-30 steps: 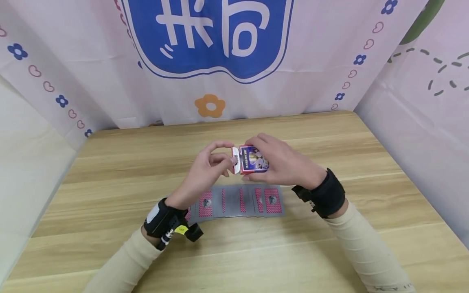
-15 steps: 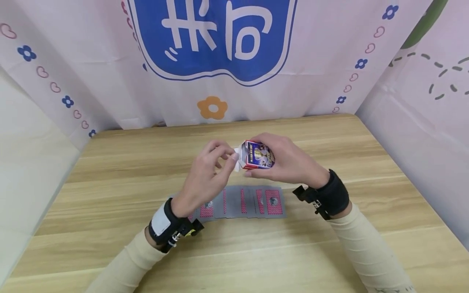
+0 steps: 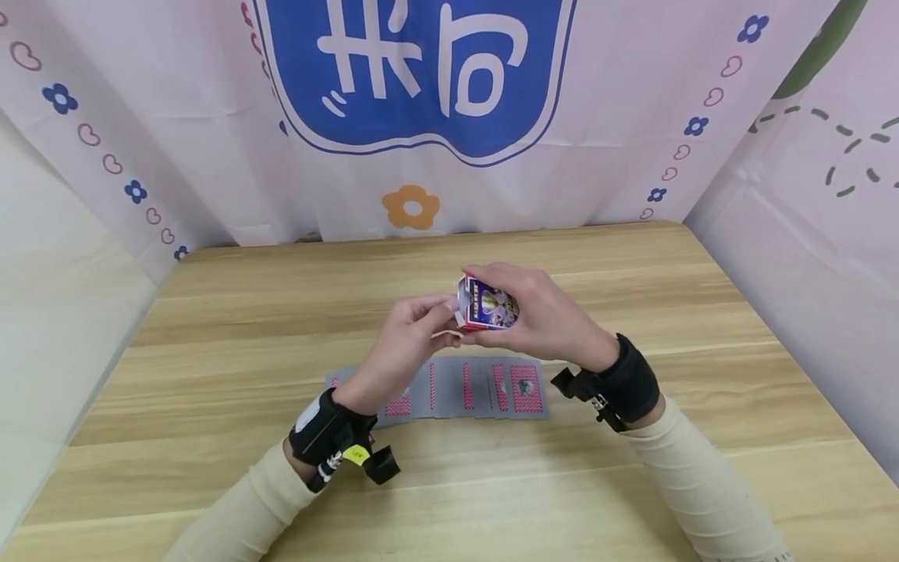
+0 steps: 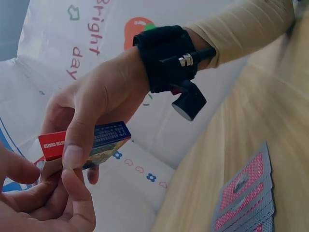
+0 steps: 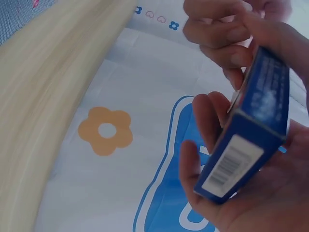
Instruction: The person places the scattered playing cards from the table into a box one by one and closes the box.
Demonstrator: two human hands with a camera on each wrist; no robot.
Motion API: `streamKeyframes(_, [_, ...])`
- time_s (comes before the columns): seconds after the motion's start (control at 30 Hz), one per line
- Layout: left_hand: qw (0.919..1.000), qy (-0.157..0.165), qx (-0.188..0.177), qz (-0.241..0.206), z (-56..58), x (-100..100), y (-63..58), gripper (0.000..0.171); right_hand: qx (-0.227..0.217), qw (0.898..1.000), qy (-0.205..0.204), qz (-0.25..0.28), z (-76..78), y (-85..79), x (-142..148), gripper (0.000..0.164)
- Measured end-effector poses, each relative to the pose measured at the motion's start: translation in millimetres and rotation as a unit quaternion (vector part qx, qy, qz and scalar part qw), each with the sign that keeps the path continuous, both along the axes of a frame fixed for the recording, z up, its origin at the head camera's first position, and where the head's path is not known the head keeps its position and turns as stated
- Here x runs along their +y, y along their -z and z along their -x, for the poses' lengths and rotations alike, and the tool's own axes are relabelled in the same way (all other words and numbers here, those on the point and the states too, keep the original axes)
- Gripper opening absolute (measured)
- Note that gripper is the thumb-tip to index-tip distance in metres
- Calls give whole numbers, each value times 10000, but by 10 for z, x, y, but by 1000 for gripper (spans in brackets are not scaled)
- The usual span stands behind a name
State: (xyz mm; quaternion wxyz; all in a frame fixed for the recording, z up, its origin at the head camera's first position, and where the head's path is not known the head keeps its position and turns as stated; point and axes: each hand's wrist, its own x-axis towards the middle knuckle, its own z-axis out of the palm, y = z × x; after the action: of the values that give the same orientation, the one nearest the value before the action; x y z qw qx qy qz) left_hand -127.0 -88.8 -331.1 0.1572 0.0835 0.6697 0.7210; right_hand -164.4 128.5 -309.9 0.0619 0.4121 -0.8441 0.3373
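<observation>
My right hand [image 3: 551, 320] grips a small playing card box [image 3: 495, 303], blue with a red edge, thumb and fingers on opposite sides. The box's open end points left, toward my left hand [image 3: 403, 347]. There the left thumb and fingers pinch the flap at the opening; the fingertips partly hide it. In the left wrist view, a red flap [image 4: 52, 145] stands out beside the right thumb. The right wrist view shows the box's barcode end [image 5: 231, 166]. Below the hands, playing cards [image 3: 449, 388] lie face down in an overlapping row, partly covered by the left wrist.
The wooden table [image 3: 562, 484] runs back to a printed cloth backdrop [image 3: 337, 195]. Pale walls stand on the left and right [image 3: 794, 257]. Both wrists wear black straps with small cameras, the left one [image 3: 330, 437] hanging over the row's left end.
The left hand has shifted its fingers along the box's open end and now sits closer to it. The box has tilted in the right hand; the flap has become mostly hidden. The cards lie as before.
</observation>
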Motion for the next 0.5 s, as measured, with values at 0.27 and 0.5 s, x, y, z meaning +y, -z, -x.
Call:
streamKeyframes(0.27, [9998,-47,-173,-131,10,-2,19,37,-108,9998,45,-139,18,11,-4,76])
streamKeyframes(0.5, [9997,-166,185,2,20,-28,13,34,-336,9991,264,13,37,-4,37,72])
